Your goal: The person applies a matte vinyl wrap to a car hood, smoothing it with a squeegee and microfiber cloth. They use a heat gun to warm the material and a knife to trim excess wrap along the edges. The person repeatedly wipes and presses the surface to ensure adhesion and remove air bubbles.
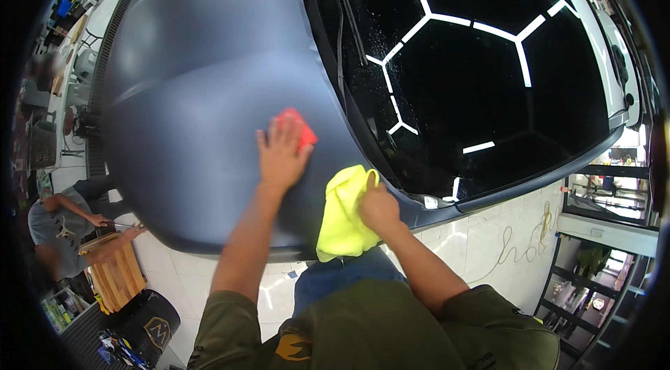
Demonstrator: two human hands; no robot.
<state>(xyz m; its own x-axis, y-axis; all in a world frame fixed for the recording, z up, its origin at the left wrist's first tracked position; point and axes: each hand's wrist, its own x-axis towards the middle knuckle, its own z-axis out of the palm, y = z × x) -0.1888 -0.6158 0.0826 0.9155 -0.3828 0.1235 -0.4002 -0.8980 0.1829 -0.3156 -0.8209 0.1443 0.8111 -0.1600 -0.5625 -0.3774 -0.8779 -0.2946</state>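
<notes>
My left hand (pixel 281 159) lies on the matte blue-grey car hood (pixel 216 112), its fingers extended over a small flat red pad (pixel 304 134). The pad rests against the hood under the fingers and thumb, partly hidden by them. Closer to me, my right hand (pixel 380 208) is closed around a bunched neon-yellow microfiber cloth (pixel 343 216). The cloth hangs by the hood's near edge, close to the windshield corner.
The dark windshield (pixel 481 91) with a wiper (pixel 352 17) borders the hood on the right. At lower left another person (pixel 70 223) reaches toward a wooden board (pixel 117 272) beside a black drum (pixel 146 328). A yellow cord (pixel 516 251) trails over the floor.
</notes>
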